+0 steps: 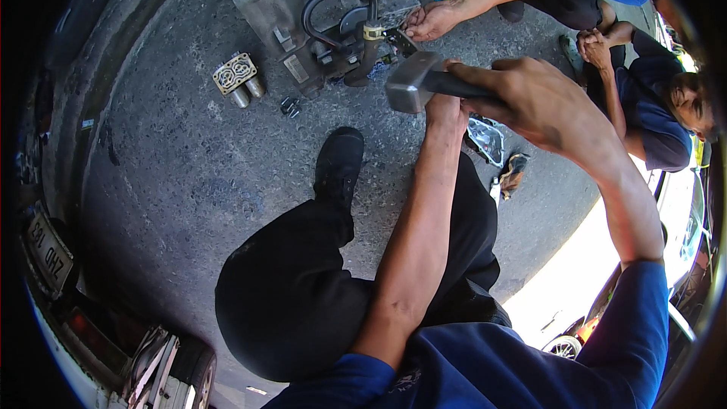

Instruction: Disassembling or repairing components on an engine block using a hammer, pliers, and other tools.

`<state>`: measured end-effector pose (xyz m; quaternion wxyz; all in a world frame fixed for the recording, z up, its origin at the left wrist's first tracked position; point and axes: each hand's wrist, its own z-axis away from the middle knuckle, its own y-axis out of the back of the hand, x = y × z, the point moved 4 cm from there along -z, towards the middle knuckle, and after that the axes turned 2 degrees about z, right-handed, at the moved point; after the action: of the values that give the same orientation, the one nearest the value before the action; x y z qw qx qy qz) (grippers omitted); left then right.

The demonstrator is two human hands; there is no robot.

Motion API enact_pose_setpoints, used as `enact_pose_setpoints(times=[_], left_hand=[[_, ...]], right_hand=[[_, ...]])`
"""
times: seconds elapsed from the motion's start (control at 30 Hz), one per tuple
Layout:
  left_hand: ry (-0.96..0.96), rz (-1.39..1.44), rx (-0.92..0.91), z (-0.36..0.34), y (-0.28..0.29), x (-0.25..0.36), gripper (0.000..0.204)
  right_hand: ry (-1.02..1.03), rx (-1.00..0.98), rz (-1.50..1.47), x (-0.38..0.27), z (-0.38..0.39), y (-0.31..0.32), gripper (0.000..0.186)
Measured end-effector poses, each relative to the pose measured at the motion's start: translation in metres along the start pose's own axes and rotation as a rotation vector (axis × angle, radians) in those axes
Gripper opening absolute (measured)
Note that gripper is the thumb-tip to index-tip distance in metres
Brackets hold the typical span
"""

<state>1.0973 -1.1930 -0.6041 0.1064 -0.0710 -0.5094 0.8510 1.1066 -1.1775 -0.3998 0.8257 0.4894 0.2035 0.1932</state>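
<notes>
My right hand [522, 95] is wrapped round the dark handle of a hammer [411, 85], its steel head pointing left. Just beneath the hammer is my left hand [447, 110], at the end of a raised forearm. The hammer and my right hand cover its fingers, so its grip is hidden. Beyond both hands stands a greasy metal machine housing [265, 0] with a curved black pipe [309, 11]. A co-worker's hand [430, 23] reaches in from the upper right, beside the housing and close to the hammer head.
On the concrete floor lie a metal block with two cylinders [236, 76], several small dark bolts [290, 107], a thin metal cover or gasket [487, 142] and a brown crumpled item [515, 173]. Another person [651, 98] sits at the right. A vehicle's wheel [195, 367] is at lower left.
</notes>
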Motion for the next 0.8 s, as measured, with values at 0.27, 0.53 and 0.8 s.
enact_pose_setpoints(times=[0.27, 0.53, 0.8], left_hand=[[0.069, -0.442, 0.346, -0.018, 0.007, 0.024, 0.021], [0.169, -0.558, 0.145, -0.004, 0.017, 0.027, 0.010], [0.106, -0.346, 0.294, -0.023, 0.009, 0.008, 0.011]], right_hand=[[-0.811, 0.155, -0.746, 0.005, 0.120, -0.099, 0.049], [-0.735, -0.260, -0.790, -0.039, 0.012, -0.300, 0.053], [-0.337, -0.253, -0.880, -0.089, 0.013, -0.358, 0.056]])
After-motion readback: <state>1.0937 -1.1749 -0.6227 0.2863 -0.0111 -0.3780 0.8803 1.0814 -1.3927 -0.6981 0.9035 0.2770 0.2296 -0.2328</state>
